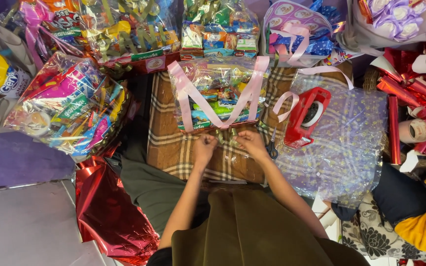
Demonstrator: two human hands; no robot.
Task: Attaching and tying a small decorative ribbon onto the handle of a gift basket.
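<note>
checked cloth surface (173, 148) under me, both hands, left (204, 148) and right (250, 143), pinch the gold ribbon (225, 136) at the wrapped hamper (218, 93), mid-tying; next i judge the knot needs pulling snug.

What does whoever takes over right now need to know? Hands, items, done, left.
Left hand and right hand: both pinch a gold ribbon bow at the near edge of the wrapped snack hamper.
Hamper sits on the plaid cloth, already in clear wrap, pink ribbon draped over it.
Scissors lie just right of the right hand; red tape dispenser beyond them on the dotted cellophane sheet.
Done: wrapping, pink ribbon on.
Left, seemingly: fixing the gold bow; I cannot tell whether it is attached.
</note>
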